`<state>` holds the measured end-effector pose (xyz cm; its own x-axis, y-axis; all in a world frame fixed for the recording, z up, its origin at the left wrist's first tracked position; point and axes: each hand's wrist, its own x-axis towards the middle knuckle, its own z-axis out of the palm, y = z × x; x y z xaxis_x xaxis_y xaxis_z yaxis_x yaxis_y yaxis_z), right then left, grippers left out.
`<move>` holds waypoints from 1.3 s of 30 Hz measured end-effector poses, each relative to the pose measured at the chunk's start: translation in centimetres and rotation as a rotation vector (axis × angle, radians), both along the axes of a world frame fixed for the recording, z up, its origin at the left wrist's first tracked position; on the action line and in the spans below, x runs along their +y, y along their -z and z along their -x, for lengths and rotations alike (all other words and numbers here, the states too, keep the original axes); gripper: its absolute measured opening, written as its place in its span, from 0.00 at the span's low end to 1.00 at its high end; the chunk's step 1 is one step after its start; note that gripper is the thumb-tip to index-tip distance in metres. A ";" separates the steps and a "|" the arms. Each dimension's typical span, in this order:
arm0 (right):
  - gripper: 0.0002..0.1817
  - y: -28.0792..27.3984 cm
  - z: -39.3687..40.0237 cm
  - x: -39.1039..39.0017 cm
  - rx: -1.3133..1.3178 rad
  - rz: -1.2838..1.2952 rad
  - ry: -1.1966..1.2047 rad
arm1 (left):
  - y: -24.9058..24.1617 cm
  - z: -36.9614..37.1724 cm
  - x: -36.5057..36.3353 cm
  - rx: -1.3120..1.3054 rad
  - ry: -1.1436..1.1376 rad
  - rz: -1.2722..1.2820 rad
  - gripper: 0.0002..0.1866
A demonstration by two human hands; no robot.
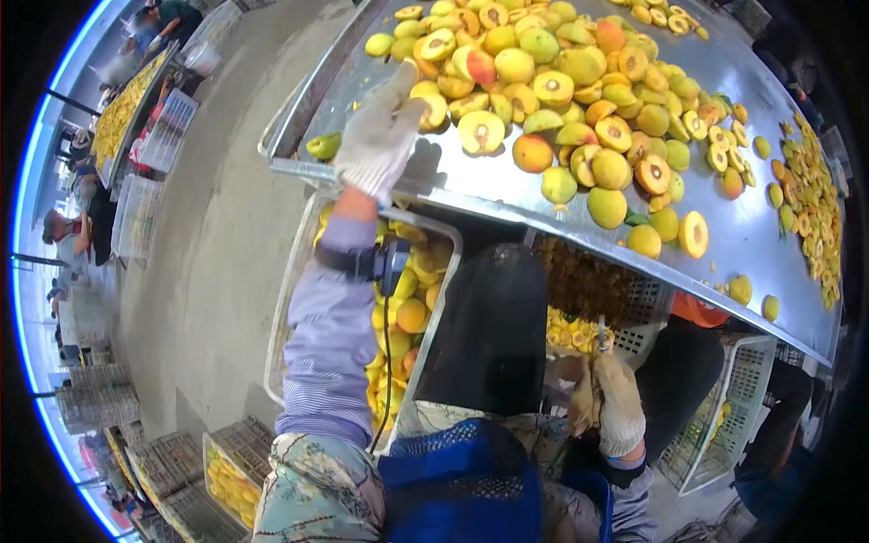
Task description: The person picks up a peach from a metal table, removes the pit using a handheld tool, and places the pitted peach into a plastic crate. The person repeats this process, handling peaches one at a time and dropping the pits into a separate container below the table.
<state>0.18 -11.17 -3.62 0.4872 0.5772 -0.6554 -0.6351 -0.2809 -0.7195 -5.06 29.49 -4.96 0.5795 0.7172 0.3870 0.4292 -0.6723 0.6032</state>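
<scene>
My left hand [378, 136], in a white knit glove, reaches over the near left corner of the metal table [489, 190]. Its thumb and fingers are apart, right beside a cut yellow peach half [433, 110] at the edge of the pile. A greenish peach piece [323, 146] lies left of the wrist. Low in front of my lap, my right hand [617, 403], also gloved, is closed around a small tool with a metal tip [602, 335]. The tool's lower part is hidden by the glove.
Whole and halved peaches [579, 90] are heaped on the table. Under my left forearm stands a crate [276, 353] of peaches. Cut pieces [570, 330] lie below the table edge. Another crate [724, 416] is at right; stacked crates [167, 462] and people are at left.
</scene>
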 end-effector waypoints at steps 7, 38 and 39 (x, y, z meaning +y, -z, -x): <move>0.19 3.5 0.5 -1.1 -0.317 0.071 -0.066 | 4.8 13.6 -8.0 0.478 -0.185 0.530 0.20; 0.27 0.0 2.5 3.0 -0.065 0.048 -0.362 | 19.2 36.1 -11.4 1.840 -0.218 0.372 0.30; 0.26 0.3 2.5 3.1 -0.099 0.034 -0.339 | 16.4 34.7 -9.6 1.474 -0.428 0.573 0.30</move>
